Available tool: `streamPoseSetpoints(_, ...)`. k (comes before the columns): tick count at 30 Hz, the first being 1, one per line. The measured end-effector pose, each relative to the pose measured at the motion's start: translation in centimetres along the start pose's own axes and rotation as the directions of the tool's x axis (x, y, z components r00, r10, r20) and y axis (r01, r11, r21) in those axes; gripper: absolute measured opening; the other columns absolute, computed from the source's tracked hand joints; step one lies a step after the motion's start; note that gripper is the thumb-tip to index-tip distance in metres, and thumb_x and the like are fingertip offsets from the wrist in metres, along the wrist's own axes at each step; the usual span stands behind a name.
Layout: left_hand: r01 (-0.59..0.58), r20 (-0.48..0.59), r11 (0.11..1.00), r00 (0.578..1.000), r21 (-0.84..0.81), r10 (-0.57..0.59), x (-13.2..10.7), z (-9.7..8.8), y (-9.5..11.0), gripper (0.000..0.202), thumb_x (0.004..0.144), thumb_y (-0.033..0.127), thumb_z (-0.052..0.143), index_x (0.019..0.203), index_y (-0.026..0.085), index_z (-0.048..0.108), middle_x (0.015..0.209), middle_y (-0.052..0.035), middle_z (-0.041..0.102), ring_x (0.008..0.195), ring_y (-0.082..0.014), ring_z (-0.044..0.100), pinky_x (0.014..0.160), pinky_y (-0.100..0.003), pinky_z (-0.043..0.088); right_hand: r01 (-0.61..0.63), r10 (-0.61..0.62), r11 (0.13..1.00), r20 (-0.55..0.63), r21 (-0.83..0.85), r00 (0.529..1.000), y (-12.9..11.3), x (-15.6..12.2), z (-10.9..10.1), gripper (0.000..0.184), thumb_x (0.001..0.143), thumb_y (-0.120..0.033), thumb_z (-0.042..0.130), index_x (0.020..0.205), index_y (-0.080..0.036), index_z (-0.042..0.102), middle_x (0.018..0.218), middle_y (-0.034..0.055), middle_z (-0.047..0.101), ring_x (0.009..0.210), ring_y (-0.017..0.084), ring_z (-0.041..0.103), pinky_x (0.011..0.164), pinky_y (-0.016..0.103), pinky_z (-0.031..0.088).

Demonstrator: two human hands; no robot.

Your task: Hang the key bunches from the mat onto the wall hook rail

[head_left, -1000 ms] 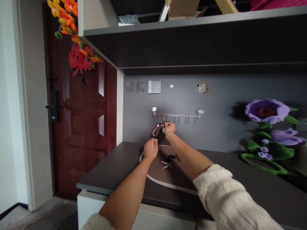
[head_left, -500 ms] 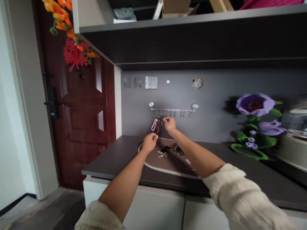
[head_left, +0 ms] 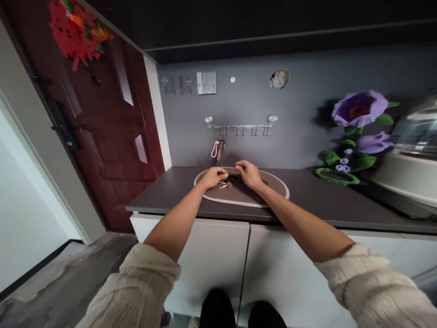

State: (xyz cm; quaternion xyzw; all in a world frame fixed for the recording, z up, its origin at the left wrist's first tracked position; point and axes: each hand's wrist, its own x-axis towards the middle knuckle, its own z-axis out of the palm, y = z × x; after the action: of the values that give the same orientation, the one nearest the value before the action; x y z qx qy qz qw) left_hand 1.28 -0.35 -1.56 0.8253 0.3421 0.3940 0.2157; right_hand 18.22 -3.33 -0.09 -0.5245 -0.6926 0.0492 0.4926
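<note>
A bunch of keys (head_left: 226,185) lies on the brown oval mat (head_left: 246,197) with its pale rim. Low over the left part of these keys is my left hand (head_left: 213,176), its fingers loosely bent with nothing visible in them. My right hand (head_left: 250,174) hovers just to the right, thumb and forefinger a little apart, partly covering the dark items on the mat. Above, a key ring with a pink loop strap (head_left: 214,149) and a brown key fob (head_left: 220,150) hangs from the left end of the clear hook rail (head_left: 241,126). Neither hand touches it.
Purple artificial flowers (head_left: 360,109) stand on the dark counter (head_left: 307,200) at the right, beside a cream appliance (head_left: 406,177) with a transparent top. A dark shelf (head_left: 259,27) overhangs the counter. The dark red door (head_left: 112,136) is at the left.
Both hands have come away from the hanging keys and down to the mat. The key ring with the pink strap stays on the rail. My view has tilted downward.
</note>
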Motion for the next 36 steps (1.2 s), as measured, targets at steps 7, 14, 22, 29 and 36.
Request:
streamPoseSetpoints(7,0.063,0.144,0.995,0.988,-0.082,-0.051,-0.4,-0.5,0.5,0.019,0.071,0.023,0.055,0.082,0.012,0.064,0.078,-0.0034,0.064,0.069,-0.0104,0.053,0.07,-0.024,0.04,0.128,-0.108,0.976,0.12,-0.178,0.987,0.8,-1.8,-0.2,0.019,0.079,-0.018,0.047,0.09,-0.018,0.063,0.088,0.0056,0.066,0.083,0.016,0.058,0.079,0.027,0.04)
streamPoseSetpoints(14,0.032,0.309,0.997,0.951,-0.071,-0.009,-0.8,-0.8,1.1,0.024,0.068,0.013,0.054,0.091,0.013,0.064,0.09,-0.0046,0.064,0.08,-0.0109,0.055,0.078,-0.025,0.04,0.135,-0.105,0.96,0.132,-0.244,0.986,0.9,-1.8,0.0,0.02,0.078,-0.015,0.046,0.085,-0.016,0.064,0.086,0.0071,0.066,0.08,0.016,0.058,0.075,0.025,0.039)
streamPoseSetpoints(22,-0.034,0.291,0.999,0.956,-0.016,0.037,-0.5,-0.8,0.6,0.018,0.068,0.016,0.056,0.083,0.013,0.065,0.086,-0.0036,0.065,0.079,-0.0113,0.055,0.077,-0.024,0.04,0.106,-0.075,0.962,0.129,-0.252,0.989,1.2,-1.6,0.3,0.018,0.078,-0.015,0.047,0.084,-0.016,0.064,0.086,0.0073,0.066,0.079,0.016,0.059,0.073,0.024,0.04)
streamPoseSetpoints(29,0.031,0.232,0.997,0.973,-0.069,-0.014,-0.2,-0.5,-0.2,0.015,0.067,0.02,0.059,0.078,0.012,0.064,0.076,-0.0033,0.065,0.071,-0.0105,0.055,0.075,-0.026,0.041,0.127,-0.091,0.959,0.147,-0.253,0.985,1.1,-1.6,0.3,0.018,0.077,-0.014,0.047,0.083,-0.016,0.064,0.085,0.0069,0.066,0.078,0.016,0.058,0.072,0.024,0.039)
streamPoseSetpoints(36,0.111,0.144,0.959,0.987,-0.26,-0.075,0.1,-0.2,-1.1,0.016,0.069,0.024,0.06,0.076,0.01,0.06,0.067,-0.0017,0.062,0.062,-0.0084,0.053,0.069,-0.027,0.043,0.146,-0.107,0.973,0.207,-0.181,0.972,0.5,-1.9,0.1,0.017,0.078,-0.021,0.048,0.083,-0.017,0.064,0.083,0.0049,0.066,0.075,0.014,0.057,0.073,0.024,0.038)
